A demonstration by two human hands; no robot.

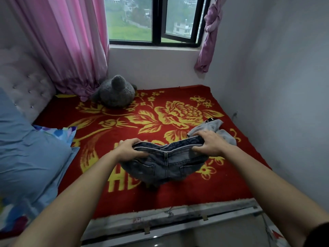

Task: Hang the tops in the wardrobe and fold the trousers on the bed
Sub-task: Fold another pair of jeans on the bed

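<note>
A blue pillow [26,148] lies at the left of the bed [58,111]; the left hand [130,148] grips one end of the waistband of the denim trousers [165,166], the right hand [210,145] grips the other, holding them over the bed, unfolded; a grey garment [213,128] lies crumpled just beyond; folding seems barely begun; no wardrobe shows.

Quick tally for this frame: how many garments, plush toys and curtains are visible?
Garments: 2 (jeans, gripped by left hand and right hand; grey garment)
Plush toys: 1 (grey plush toy)
Curtains: 2 (pink curtain, purple curtain)
Total: 5
</note>
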